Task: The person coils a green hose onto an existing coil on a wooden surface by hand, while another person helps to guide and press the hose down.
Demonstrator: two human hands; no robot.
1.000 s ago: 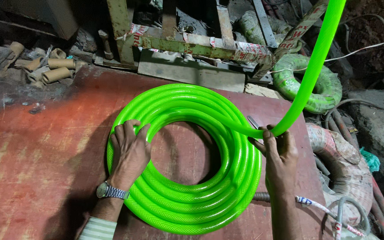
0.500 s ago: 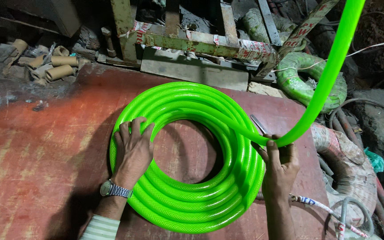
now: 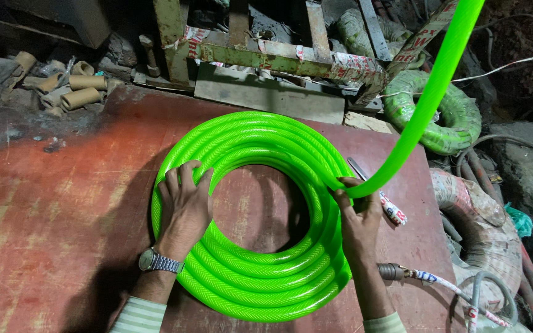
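A bright green hose coil [image 3: 251, 145] lies flat on a red-brown board [image 3: 50, 209]. My left hand [image 3: 184, 206], with a wristwatch, presses flat on the coil's left side, fingers spread over the loops. My right hand [image 3: 358, 219] pinches the hose at the coil's right edge. From that grip the free length of green hose [image 3: 430, 102] climbs up and to the right, out of the top of the view.
A wrapped green coil [image 3: 458, 126] lies beyond the board at the right. Cardboard tubes [image 3: 81, 95] sit at the upper left. A taped metal frame [image 3: 266, 52] runs along the back. A knife-like tool [image 3: 377, 191] and a taped cable [image 3: 439, 283] lie by my right hand.
The free hose has swung a little to the right. My right hand shifted slightly inward on the coil's edge. My left hand stayed pressed on the coil.
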